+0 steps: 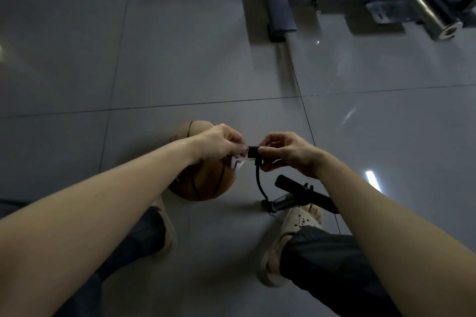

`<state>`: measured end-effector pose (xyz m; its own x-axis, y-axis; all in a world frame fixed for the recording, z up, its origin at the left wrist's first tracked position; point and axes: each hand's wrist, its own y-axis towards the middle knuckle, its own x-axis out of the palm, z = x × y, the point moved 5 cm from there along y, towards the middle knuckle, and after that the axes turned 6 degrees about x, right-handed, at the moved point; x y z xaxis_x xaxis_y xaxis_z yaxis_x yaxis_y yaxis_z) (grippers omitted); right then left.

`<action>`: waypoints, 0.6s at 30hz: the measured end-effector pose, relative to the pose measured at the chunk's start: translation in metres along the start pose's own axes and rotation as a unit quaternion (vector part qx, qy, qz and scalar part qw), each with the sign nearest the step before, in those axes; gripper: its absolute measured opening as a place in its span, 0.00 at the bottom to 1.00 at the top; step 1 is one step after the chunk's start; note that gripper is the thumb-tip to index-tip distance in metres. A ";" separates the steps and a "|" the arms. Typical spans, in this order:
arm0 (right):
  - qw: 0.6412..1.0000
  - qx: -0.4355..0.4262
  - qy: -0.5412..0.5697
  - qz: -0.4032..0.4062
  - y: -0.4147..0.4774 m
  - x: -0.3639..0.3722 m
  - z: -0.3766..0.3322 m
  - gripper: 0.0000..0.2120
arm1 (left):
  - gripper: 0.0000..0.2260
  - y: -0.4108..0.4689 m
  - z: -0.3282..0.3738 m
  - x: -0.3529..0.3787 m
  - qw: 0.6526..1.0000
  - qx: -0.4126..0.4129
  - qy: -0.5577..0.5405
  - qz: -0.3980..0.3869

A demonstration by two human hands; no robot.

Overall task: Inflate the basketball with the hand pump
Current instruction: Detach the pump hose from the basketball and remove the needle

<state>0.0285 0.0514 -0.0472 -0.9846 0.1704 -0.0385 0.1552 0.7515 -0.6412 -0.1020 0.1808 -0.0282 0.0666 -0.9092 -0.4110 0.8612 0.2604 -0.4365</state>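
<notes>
Two hands are meeting above the floor: the left hand is pinching a small piece, too tiny to identify, against the black hose connector, which the right hand is gripping. The basketball is sitting just beneath the left hand, and the hand pump is lying below the right. The hose is looking floppy, so holding the stiff connector seems wise. Open floor is stretching ahead, with a metal frame well beyond.
</notes>
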 end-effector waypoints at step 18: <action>0.995 -0.037 0.022 0.094 -0.005 -0.021 0.002 0.10 | 0.07 -0.009 -0.012 -0.004 0.931 -0.087 -0.349 0.060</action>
<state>0.0486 0.0424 -0.0444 -0.9338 0.3378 -0.1181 0.3426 0.7483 -0.5681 -0.1164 0.1863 -0.0324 0.5207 -0.8439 0.1290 0.7354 0.3667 -0.5699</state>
